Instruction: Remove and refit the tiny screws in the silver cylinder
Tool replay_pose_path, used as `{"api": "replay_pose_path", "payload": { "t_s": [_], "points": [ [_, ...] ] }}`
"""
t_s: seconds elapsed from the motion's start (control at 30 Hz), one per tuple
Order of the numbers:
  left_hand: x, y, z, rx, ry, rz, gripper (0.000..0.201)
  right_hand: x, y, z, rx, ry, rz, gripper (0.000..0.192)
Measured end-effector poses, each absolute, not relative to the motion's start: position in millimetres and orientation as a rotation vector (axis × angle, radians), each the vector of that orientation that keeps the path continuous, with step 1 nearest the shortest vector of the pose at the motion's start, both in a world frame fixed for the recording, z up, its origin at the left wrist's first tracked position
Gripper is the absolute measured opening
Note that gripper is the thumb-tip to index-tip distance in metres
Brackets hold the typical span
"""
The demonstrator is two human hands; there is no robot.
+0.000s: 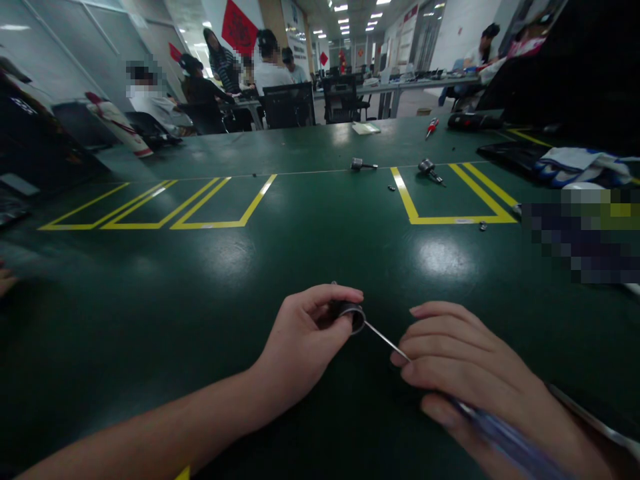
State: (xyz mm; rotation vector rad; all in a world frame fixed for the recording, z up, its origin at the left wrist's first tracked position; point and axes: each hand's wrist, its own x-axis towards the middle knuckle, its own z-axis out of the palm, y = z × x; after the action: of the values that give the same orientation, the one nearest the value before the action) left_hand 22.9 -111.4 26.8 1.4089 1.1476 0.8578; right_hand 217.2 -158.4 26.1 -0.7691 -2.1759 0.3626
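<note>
My left hand (313, 327) is closed around a small dark metal part with a round, hollow end (358, 320), which faces right. A screwdriver (500, 427) with a thin metal shaft and a bluish, see-through handle lies in my right hand (465, 360), its fingers closed along the shaft and handle. The shaft's tip is at the rim of the hollow end; whether it reaches inside I cannot tell. Farther off on the table lie two metal parts with round heads and thin stems, one (357, 164) left of the yellow-taped box and another (427, 167) within it.
Yellow tape (457, 220) marks boxes on the green table (320, 247). Small metal bits (483, 227) lie near the right box. Toward the back are a red screwdriver (431, 128), a plastic bag (366, 128) and, at right, white-blue gloves (583, 165). Another person's hand (6, 279) shows at the left edge.
</note>
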Motion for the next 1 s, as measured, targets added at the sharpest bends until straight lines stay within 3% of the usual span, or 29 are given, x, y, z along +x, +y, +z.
{"api": "replay_pose_path", "payload": {
  "t_s": [0.2, 0.33, 0.57, 0.7, 0.83, 1.0],
  "points": [
    [18.8, -106.7, 32.1, 1.336, 1.173, 0.793, 0.027, 228.5, -144.4, 18.0, -1.066, -1.419, 1.135, 0.028],
    [16.7, -106.1, 37.5, 1.235, 1.183, 0.742, 0.03, 229.2, -135.1, 12.5, -1.153, -1.264, 1.335, 0.03],
    [14.4, -106.3, 37.1, 1.141, 1.143, 0.741, 0.031, 230.7, -137.7, 12.2, -1.14, -1.476, 1.236, 0.031],
    [15.9, -107.0, 37.3, 1.121, 1.127, 0.774, 0.031, 227.8, -143.7, 20.0, -1.139, -1.755, 0.955, 0.028],
    [16.1, -107.3, 36.6, 1.103, 1.114, 0.794, 0.033, 225.9, -153.3, 23.7, -0.94, -2.109, 0.684, 0.009],
    [15.8, -107.2, 34.9, 1.107, 1.098, 0.804, 0.033, 225.7, -158.8, 20.8, -0.762, -2.183, 0.479, 0.011]
  ]
}}
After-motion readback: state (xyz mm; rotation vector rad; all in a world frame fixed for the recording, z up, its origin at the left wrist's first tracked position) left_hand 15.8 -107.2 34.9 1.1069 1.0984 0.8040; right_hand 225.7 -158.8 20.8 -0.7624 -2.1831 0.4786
